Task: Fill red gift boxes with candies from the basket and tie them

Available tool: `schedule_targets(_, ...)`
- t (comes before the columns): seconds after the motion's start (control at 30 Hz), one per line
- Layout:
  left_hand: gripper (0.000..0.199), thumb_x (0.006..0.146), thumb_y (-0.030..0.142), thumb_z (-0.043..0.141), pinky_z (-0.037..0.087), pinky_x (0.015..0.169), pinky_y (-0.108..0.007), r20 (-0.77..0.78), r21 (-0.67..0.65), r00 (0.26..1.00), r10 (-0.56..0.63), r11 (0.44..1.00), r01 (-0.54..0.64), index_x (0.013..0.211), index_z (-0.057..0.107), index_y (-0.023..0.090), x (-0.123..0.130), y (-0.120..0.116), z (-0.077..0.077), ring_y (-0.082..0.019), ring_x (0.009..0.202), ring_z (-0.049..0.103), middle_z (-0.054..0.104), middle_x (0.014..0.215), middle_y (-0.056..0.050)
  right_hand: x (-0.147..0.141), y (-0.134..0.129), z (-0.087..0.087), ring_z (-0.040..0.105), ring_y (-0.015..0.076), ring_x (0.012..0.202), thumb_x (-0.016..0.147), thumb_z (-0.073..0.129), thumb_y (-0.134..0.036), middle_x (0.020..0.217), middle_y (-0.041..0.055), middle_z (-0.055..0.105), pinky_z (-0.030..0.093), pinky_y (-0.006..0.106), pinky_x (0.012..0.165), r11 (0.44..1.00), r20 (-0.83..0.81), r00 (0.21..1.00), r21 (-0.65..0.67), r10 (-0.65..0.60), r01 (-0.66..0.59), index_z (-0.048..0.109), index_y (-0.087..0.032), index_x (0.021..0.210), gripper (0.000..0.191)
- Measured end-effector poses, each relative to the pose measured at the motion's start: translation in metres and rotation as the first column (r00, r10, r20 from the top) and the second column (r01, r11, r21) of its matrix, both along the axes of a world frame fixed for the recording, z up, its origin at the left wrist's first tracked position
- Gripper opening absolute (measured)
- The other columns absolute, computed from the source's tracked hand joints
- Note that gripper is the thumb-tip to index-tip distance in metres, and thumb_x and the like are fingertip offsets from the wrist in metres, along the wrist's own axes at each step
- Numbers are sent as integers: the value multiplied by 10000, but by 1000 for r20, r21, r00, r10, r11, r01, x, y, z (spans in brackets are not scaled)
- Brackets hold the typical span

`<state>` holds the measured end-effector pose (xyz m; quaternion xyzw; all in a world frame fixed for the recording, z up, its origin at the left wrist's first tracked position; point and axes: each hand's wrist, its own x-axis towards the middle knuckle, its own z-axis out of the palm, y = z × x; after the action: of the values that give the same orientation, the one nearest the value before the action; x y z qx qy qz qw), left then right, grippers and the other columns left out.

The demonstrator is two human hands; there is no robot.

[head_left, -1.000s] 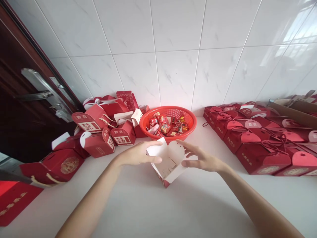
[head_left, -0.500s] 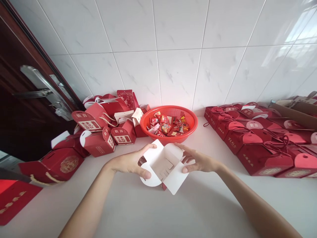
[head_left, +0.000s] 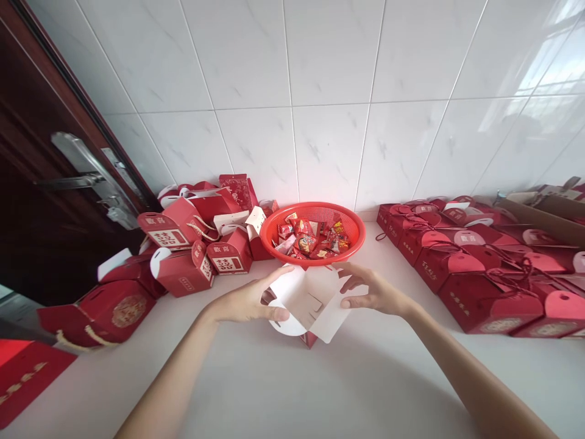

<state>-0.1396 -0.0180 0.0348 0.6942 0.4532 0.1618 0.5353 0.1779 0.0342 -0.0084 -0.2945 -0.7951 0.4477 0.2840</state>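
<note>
An unfolded-top red gift box [head_left: 302,300] with a white inside stands in front of me, its flaps spread outward and its inside bare. My left hand [head_left: 256,299] grips the left side, thumb over a white flap and fingers behind it. On the other side, my right hand [head_left: 372,292] is at the right flaps, its thumb on the edge of one and its curled fingers by another. Just behind the box sits a red plastic basket [head_left: 358,244] of small wrapped snacks [head_left: 305,242].
Folded red gift boxes [head_left: 183,268] are piled at left, by a dark door [head_left: 27,183] with a metal handle. Rows of red boxes with cords [head_left: 484,305] fill the right. A cardboard carton [head_left: 542,213] lies far right. White tiles [head_left: 329,152] back the pale tabletop [head_left: 283,390].
The view has tilted up slightly, so the background sits lower. The open box and both hands have shifted a little toward the basket, and the box's back edge now overlaps the basket's front.
</note>
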Motion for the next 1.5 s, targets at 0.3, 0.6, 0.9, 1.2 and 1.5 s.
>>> schedule_targets(0.3, 771, 854, 655, 604, 529, 859, -290, -269, 213, 929, 253, 957, -199, 1531, 424, 332, -5, -2, 29, -253, 1046, 692, 553, 1494, -69, -1, 9, 30, 700, 217, 812, 859, 664, -568, 1029, 96, 752, 572, 366, 769, 974, -39, 986, 159, -159, 164, 714, -207, 1185, 489)
schedule_targets(0.6, 543, 807, 593, 612, 523, 821, -302, -351, 532, 871, 344, 839, -117, 1181, 720, 215, 7, 91, 52, -273, 985, 690, 763, 1023, -72, -32, 64, 33, 690, 218, 736, 790, 658, -418, 820, 62, 757, 551, 344, 695, 877, -367, 829, 64, -423, 476, 733, -193, 836, 241)
schedule_targets(0.9, 1113, 429, 460, 885, 525, 772, -352, -837, 237, 538, 101, 953, 190, 1459, 520, 252, 59, 167, 14, -397, 1100, 655, 577, 1421, -205, -61, 103, 30, 658, 191, 645, 755, 597, -279, 740, 38, 721, 523, 316, 627, 879, -297, 847, 45, -442, 475, 690, -192, 748, 127)
schedule_targets(1.2, 369, 550, 355, 850, 489, 687, -288, -573, 499, 789, 221, 858, 122, 886, 762, 231, 47, 200, 1, -274, 841, 691, 738, 836, -40, -60, 106, 27, 670, 190, 693, 767, 592, -230, 798, 40, 736, 525, 316, 685, 866, -145, 863, 69, -483, 496, 709, -195, 744, 125)
schedule_targets(1.5, 249, 809, 149, 550, 530, 812, -275, -310, 648, 877, 366, 756, -87, 940, 761, 165, 67, 227, 8, -206, 918, 696, 772, 1015, -73, -64, 107, 21, 698, 235, 843, 765, 652, -246, 883, 54, 756, 524, 323, 709, 827, -68, 830, 69, -554, 558, 708, -217, 834, 94)
